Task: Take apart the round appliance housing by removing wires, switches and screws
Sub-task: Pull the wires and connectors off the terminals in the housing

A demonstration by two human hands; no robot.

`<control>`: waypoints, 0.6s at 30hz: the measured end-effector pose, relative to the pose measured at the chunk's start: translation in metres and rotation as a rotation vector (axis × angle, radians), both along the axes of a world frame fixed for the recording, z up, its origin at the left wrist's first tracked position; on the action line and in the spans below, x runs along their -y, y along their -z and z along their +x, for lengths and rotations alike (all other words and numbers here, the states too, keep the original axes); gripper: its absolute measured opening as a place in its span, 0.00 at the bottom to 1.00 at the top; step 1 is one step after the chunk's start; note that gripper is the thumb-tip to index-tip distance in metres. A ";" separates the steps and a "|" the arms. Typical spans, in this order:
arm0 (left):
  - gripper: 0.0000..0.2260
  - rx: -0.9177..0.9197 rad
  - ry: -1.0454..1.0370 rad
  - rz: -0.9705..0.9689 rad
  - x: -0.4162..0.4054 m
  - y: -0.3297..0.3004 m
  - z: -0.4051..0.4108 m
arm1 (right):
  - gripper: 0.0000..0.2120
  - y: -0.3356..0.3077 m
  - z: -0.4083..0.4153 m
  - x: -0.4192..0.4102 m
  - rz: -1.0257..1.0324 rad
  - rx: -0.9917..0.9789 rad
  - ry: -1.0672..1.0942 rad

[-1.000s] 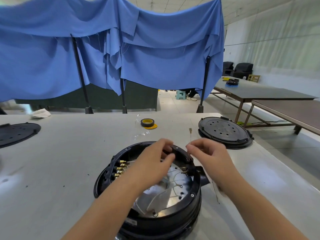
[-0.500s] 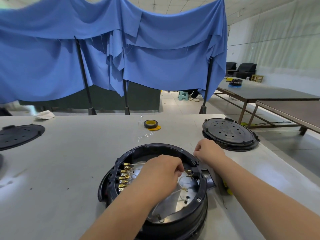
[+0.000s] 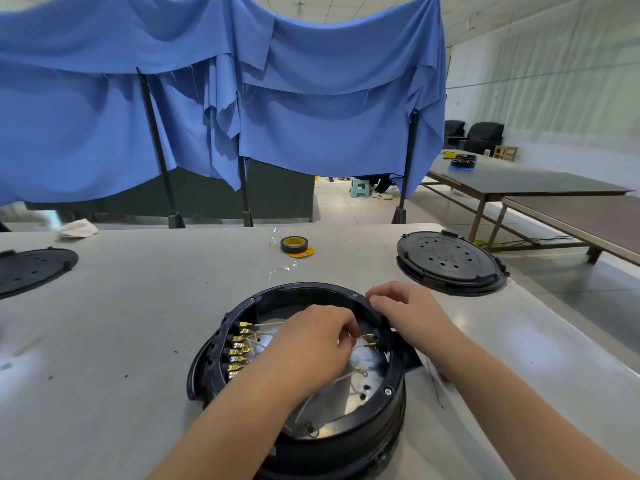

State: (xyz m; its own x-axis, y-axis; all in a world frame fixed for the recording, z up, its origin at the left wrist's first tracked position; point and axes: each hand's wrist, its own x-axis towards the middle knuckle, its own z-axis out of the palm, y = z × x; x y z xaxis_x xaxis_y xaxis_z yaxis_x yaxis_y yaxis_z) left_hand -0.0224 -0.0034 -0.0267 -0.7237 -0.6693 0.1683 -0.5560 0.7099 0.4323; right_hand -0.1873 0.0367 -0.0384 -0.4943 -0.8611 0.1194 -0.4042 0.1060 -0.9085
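Both hands (image 3: pixel 313 344) work inside the unlabelled black housing (image 3: pixel 388 407).

Two bare forearms enter the head view from the lower edge. No sleeve covers either forearm. The left hand (image 3: pixel 311 344) and the right hand (image 3: pixel 412 313) are ungloved. Neither wrist nor any visible finger carries a watch, band or ring.

No writing to be read from here.
The round black plastic appliance housing (image 3: pixel 311 424), the black-and-yellow roll of tape (image 3: pixel 294 244) and the black perforated round lid (image 3: pixel 450 263) on the bench show no legible label, brand or number.
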 end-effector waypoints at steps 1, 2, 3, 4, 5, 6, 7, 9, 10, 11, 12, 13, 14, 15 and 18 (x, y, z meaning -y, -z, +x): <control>0.08 0.000 0.000 0.000 -0.001 0.000 -0.001 | 0.08 0.002 0.004 -0.004 -0.001 -0.015 0.004; 0.08 0.000 0.001 0.002 -0.001 0.001 -0.002 | 0.09 0.005 0.007 -0.006 -0.007 -0.022 0.005; 0.08 0.000 0.003 0.005 -0.001 0.000 -0.003 | 0.11 0.008 0.010 -0.008 -0.017 -0.023 0.002; 0.08 -0.001 0.008 0.007 -0.001 0.000 -0.004 | 0.12 0.012 0.012 -0.010 -0.031 -0.018 -0.002; 0.08 0.000 0.015 0.002 0.000 -0.001 -0.006 | 0.13 0.015 0.013 -0.011 -0.051 0.001 -0.005; 0.08 0.009 0.024 -0.007 0.001 -0.003 -0.007 | 0.14 0.018 0.014 -0.012 -0.075 0.035 -0.010; 0.08 0.021 0.036 -0.011 0.001 -0.006 -0.009 | 0.14 0.020 0.014 -0.012 -0.098 0.071 -0.015; 0.08 0.051 0.067 0.001 0.001 -0.010 -0.014 | 0.14 0.022 0.014 -0.013 -0.139 0.112 -0.030; 0.08 0.073 0.082 0.003 0.002 -0.013 -0.016 | 0.14 0.023 0.014 -0.013 -0.155 0.122 -0.038; 0.08 0.101 0.093 -0.002 0.002 -0.015 -0.019 | 0.15 0.023 0.014 -0.013 -0.166 0.129 -0.046; 0.08 0.132 0.102 -0.014 0.003 -0.017 -0.021 | 0.15 0.024 0.014 -0.012 -0.173 0.136 -0.053; 0.08 0.159 0.109 -0.026 0.004 -0.019 -0.023 | 0.15 0.025 0.014 -0.012 -0.177 0.145 -0.059; 0.08 0.181 0.113 -0.037 0.005 -0.021 -0.024 | 0.14 0.025 0.014 -0.012 -0.179 0.152 -0.063; 0.08 0.198 0.116 -0.045 0.006 -0.022 -0.025 | 0.14 0.025 0.013 -0.012 -0.178 0.156 -0.065; 0.08 0.206 0.114 -0.081 0.003 -0.020 -0.025 | 0.14 0.026 0.012 -0.011 -0.177 0.157 -0.069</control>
